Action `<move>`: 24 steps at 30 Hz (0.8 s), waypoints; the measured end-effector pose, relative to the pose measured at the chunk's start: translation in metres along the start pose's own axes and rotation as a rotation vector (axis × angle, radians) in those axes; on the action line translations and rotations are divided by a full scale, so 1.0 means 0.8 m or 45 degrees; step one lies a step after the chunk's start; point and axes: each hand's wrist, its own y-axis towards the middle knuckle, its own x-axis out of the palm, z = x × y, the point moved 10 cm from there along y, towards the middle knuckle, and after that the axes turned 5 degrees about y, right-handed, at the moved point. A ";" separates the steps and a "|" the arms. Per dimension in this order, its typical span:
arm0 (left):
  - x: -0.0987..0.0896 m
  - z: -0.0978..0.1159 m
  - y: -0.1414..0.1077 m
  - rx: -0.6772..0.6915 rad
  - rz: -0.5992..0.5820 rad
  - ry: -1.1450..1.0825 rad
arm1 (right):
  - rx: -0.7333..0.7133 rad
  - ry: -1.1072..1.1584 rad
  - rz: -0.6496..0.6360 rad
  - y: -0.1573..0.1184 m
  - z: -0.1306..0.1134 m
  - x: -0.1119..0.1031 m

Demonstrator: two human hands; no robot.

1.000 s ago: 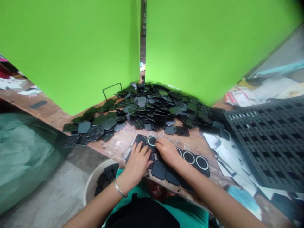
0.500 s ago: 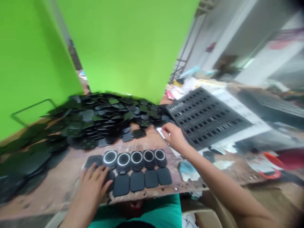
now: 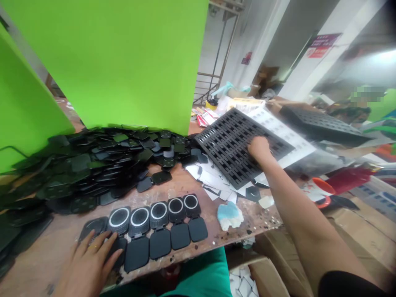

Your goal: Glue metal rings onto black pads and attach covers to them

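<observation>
My left hand [image 3: 89,258] lies with fingers spread on the leftmost black hinged piece [image 3: 94,226] of a row along the table's near edge. Beside it, several more folding pieces lie opened out, each with a white-ringed round pad [image 3: 140,218] above a plain square flap [image 3: 136,252]. Over at the right, my right hand [image 3: 260,149] is at a black slotted tray [image 3: 229,144]. Its fingers are curled together, and anything between them is hidden. The tray is tilted over a white sheet with grey marks [image 3: 301,150].
A large heap of black pieces [image 3: 102,165] covers the back left, before a green panel [image 3: 130,62]. White paper scraps [image 3: 213,177] and a blue-and-white sponge-like lump [image 3: 229,215] lie right of the row. An orange-rimmed item [image 3: 323,187] and cardboard boxes [image 3: 355,235] are farther right.
My right hand has moved right, from the white scraps by the tray's near-left edge onto the tray. The view has turned right. My left hand stays on the leftmost piece.
</observation>
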 end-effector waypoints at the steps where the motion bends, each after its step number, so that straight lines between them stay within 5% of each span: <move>1: -0.002 0.002 0.000 0.000 -0.002 0.000 | 0.031 -0.004 -0.005 0.002 0.002 0.002; 5: -0.006 0.006 -0.003 -0.004 -0.022 -0.014 | 0.120 0.018 0.018 -0.001 0.006 -0.009; 9: -0.008 0.005 -0.005 -0.044 0.027 -0.052 | 0.077 0.109 0.178 -0.034 -0.006 -0.051; 12: -0.008 0.008 -0.005 -0.046 0.022 -0.105 | 0.043 0.587 0.298 -0.074 -0.029 -0.074; 14: -0.013 0.008 -0.006 -0.048 0.029 -0.158 | 0.039 1.064 0.141 -0.096 -0.058 -0.057; 17: -0.030 0.001 -0.012 -0.067 0.087 -0.244 | 0.027 1.537 -0.318 -0.132 -0.131 -0.010; 21: -0.056 -0.021 -0.030 -0.158 0.132 -0.308 | 0.030 1.732 -0.807 -0.191 -0.227 0.042; 24: -0.070 -0.036 -0.046 -0.267 0.120 -0.293 | -0.067 1.691 -0.996 -0.238 -0.291 0.067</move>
